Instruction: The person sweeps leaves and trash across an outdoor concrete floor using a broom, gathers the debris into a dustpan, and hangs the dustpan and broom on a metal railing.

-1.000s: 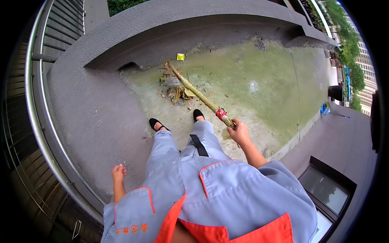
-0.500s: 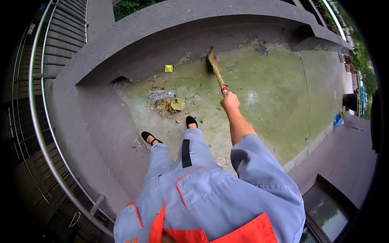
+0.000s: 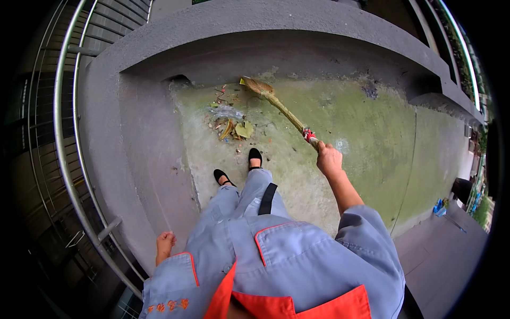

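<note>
My right hand (image 3: 330, 159) is closed round the handle end of a straw broom (image 3: 286, 112), which has a red and white wrap just ahead of my fingers. The broom's brown bristles (image 3: 258, 86) touch the floor near the parapet's foot and partly cover a yellow packet (image 3: 242, 81). Closer to my feet lies a litter pile with a yellowish-green leaf (image 3: 244, 129), a curled brown leaf (image 3: 227, 128) and crumpled clear plastic (image 3: 226, 111). My left hand (image 3: 166, 243) hangs by my hip with its fingers curled; nothing shows in it.
A low grey parapet (image 3: 297, 24) curves round the mossy concrete floor (image 3: 372, 154). Metal railings (image 3: 59, 127) stand on the left. At the far right a blue object (image 3: 440, 208) with a thin stick lies by the wall. My black shoes (image 3: 255, 157) are just below the litter.
The broom's bristles have swung left along the parapet to the yellow packet, now partly covered. My left hand has come into view at the lower left. The camera view has shifted.
</note>
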{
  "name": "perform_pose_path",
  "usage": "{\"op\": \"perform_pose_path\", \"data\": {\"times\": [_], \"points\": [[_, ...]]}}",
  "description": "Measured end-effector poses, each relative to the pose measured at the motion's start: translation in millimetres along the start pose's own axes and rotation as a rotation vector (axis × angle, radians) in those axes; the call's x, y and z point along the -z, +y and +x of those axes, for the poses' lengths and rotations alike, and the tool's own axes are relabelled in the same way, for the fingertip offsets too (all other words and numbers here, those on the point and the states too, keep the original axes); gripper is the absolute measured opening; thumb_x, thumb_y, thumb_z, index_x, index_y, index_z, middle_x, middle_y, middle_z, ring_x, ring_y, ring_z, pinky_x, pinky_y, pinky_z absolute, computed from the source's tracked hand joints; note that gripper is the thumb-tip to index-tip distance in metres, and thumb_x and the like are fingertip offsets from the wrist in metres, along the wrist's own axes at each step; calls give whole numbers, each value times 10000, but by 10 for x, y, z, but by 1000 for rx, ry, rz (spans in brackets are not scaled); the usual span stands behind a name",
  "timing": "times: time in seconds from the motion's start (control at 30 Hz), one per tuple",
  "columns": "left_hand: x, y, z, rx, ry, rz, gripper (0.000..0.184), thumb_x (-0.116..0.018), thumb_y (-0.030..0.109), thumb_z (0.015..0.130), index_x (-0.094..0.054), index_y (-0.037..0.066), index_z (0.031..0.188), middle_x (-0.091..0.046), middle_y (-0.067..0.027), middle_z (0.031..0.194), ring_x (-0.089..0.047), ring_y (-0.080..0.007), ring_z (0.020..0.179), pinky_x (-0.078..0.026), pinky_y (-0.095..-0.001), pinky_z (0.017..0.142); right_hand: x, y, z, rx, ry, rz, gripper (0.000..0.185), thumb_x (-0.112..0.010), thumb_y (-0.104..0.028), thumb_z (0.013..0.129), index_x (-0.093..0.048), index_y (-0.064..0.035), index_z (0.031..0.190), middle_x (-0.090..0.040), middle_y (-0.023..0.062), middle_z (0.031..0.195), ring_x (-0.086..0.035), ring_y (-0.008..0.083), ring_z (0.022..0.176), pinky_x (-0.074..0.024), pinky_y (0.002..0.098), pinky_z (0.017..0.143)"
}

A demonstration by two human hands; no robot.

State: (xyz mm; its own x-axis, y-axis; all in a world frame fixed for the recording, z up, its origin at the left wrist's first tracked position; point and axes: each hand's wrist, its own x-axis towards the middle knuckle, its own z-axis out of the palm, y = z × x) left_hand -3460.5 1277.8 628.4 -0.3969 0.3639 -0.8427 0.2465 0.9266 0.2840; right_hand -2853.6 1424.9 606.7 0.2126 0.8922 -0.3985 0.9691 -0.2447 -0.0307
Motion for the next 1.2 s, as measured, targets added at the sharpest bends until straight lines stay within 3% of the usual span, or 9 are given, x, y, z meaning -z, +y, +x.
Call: {"op": "perform_pose_path", "data": {"times": [0.13, 0.33, 0.43, 0.6, 0.7, 0.77, 1.0, 1.1, 1.2], "points": [[-117, 133, -238, -50, 36, -75, 152, -549, 195, 768, -551, 44, 779, -557, -26, 686, -516, -99, 568, -409, -224, 502, -345, -453, 1052, 98, -36, -105, 152, -466, -52, 711, -498, -54, 859, -566, 154, 736, -580, 300, 688, -471, 388, 571], [-58, -194, -367, 18, 133, -174, 132, -540, 175, 770, -551, 45, 785, -555, -27, 680, -513, -96, 557, -402, -213, 483, -61, -472, 710, 292, -251, -214, 184, -489, -35, 676, -494, -19, 859, -565, 159, 723, -575, 307, 687, -465, 390, 579], [-132, -496, -325, 71, 106, -188, 115, -535, 162, 770, -552, 50, 791, -556, -26, 680, -518, -93, 562, -402, -206, 481, 458, -246, 397, 269, -210, -211, 279, -527, -41, 633, -513, -93, 907, -547, 118, 799, -559, 283, 733, -453, 369, 596], [-353, -780, -392, 81, 23, -180, 129, -532, 166, 766, -553, 45, 806, -556, -28, 679, -528, -98, 580, -411, -209, 494, 408, -475, 720, 168, -122, -208, 231, -506, -47, 669, -514, -88, 896, -556, 122, 796, -564, 285, 746, -456, 373, 608], [-348, -583, -510, 66, 61, -175, 142, -532, 181, 770, -552, 46, 809, -559, -27, 685, -528, -99, 584, -415, -214, 510, -46, -862, 1292, 188, -132, -238, 166, -476, -46, 715, -517, -12, 872, -587, 144, 754, -586, 284, 729, -475, 363, 618], [-263, -572, -566, 66, 90, -192, 145, -534, 187, 772, -550, 47, 806, -559, -26, 686, -527, -99, 583, -416, -215, 515, -189, -961, 1278, 329, -199, -261, 162, -475, -51, 717, -524, -30, 871, -585, 137, 754, -585, 282, 724, -473, 366, 613], [-264, -1232, -644, 220, 131, -333, 148, -528, 192, 781, -537, 45, 789, -550, -27, 670, -521, -100, 581, -408, -218, 513, 672, -719, 585, 422, -194, -298, 236, -519, -45, 654, -524, -84, 886, -559, 116, 774, -570, 280, 722, -460, 373, 596], [-368, -1463, -646, 198, 67, -415, 156, -553, 189, 774, -542, 35, 796, -544, -42, 664, -509, -105, 500, -389, -210, 431, 615, -967, 785, 443, -134, -298, 257, -511, -40, 644, -519, -86, 897, -552, 112, 770, -564, 285, 711, -455, 375, 583], [-425, -1069, -803, 186, 109, -325, 184, -541, 205, 778, -540, 26, 821, -544, -38, 667, -510, -104, 549, -403, -217, 488, 243, -1450, 1340, 462, -96, -293, 237, -502, -43, 661, -522, -77, 895, -567, 122, 763, -573, 286, 713, -464, 373, 588]]}}
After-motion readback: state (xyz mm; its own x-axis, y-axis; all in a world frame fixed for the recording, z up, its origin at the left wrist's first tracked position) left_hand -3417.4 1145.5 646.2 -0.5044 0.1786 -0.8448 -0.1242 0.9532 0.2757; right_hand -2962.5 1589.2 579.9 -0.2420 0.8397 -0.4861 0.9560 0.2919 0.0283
